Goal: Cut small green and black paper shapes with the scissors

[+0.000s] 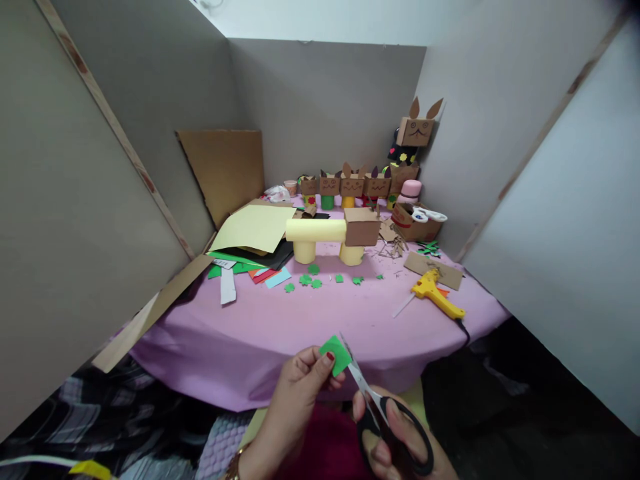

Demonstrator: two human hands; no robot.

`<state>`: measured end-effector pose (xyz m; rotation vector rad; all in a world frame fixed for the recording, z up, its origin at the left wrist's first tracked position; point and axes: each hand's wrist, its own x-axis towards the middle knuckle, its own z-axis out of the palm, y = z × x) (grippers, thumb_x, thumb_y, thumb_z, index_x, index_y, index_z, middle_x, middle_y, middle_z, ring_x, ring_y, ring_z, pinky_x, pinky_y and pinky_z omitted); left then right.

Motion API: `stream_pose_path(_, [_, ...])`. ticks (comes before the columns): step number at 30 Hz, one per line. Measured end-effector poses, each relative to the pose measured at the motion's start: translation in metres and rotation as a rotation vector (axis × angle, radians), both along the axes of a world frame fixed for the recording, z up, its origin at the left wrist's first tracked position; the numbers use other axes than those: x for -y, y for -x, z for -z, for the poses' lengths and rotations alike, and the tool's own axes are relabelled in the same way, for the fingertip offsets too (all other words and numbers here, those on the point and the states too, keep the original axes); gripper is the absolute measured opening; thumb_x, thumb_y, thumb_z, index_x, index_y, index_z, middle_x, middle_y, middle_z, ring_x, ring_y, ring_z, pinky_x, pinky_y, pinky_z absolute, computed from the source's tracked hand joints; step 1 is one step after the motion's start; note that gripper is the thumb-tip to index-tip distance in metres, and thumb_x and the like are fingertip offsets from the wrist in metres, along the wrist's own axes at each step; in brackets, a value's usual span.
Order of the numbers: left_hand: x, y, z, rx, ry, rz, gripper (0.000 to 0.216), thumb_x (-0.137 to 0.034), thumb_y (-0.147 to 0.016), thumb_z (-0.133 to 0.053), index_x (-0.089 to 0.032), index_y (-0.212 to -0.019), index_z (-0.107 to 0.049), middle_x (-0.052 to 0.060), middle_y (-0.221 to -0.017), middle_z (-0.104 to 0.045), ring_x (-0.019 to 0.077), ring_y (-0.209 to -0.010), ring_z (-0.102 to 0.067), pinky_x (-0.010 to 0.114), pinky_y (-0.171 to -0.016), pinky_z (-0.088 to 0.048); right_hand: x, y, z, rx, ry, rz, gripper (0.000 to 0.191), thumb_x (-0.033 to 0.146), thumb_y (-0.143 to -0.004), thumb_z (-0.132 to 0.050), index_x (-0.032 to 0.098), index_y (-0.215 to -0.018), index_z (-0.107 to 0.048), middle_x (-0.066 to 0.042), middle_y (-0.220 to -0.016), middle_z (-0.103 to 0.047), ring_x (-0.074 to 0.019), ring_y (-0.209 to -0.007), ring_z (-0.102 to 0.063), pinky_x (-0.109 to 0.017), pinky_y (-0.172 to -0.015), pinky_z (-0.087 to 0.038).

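Between thumb and fingers, my left hand pinches a small green paper square. My right hand has its fingers through the black handles of a pair of scissors. The scissor blades are parted at the right edge of the green paper. Both hands are in front of the table's near edge. Beyond them, several small green paper cut-outs lie on the tablecloth. Behind these stands a figure of pale yellow paper tubes with a brown cardboard box head.
A yellow glue gun lies at the right on the purple cloth. Coloured paper sheets are stacked at the left. Several cardboard animal figures line the back. White-handled scissors rest on a cardboard box. Panels enclose the table.
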<state>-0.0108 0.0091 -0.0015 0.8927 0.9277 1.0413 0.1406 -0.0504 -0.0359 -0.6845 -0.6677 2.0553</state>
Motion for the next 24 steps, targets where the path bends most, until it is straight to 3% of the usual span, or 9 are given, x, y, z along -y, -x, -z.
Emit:
stream_pose_path(8, [-0.002, 0.001, 0.001, -0.010, -0.001, -0.017, 0.028, -0.038, -0.067, -0.072, -0.015, -0.055, -0.061, 0.000, -0.053, -0.059, 0.0107, -0.050, -0.049, 0.021, -0.055, -0.038, -0.001, 0.001, 0.000, 0.013, -0.023, 0.015, 0.048, 0.060, -0.076, -0.057, 0.015, -0.091, -0.053, 0.008, -0.050, -0.041, -0.0012, -0.035, -0.032, -0.013, -0.036, -0.020])
stream_pose_path(15, [-0.003, 0.001, 0.007, -0.023, 0.035, 0.062, 0.032, -0.045, -0.063, -0.073, -0.016, -0.054, -0.060, 0.001, -0.051, -0.061, 0.0125, -0.048, -0.053, 0.022, -0.052, -0.039, -0.005, 0.005, -0.004, -0.034, -0.007, 0.032, 0.045, 0.058, -0.078, -0.056, 0.015, -0.091, -0.053, 0.008, -0.049, -0.041, -0.0026, -0.037, -0.035, -0.013, -0.036, -0.022])
stream_pose_path(24, [-0.004, 0.000, 0.013, 0.012, 0.042, 0.087, 0.030, -0.042, -0.066, -0.072, -0.015, -0.056, -0.062, 0.000, -0.051, -0.060, 0.0111, -0.047, -0.052, 0.021, -0.052, -0.038, -0.007, 0.004, -0.009, 0.053, -0.131, 0.093, 0.046, 0.058, -0.077, -0.057, 0.013, -0.086, -0.056, 0.008, -0.047, -0.040, -0.0005, -0.033, -0.026, -0.014, -0.034, -0.019])
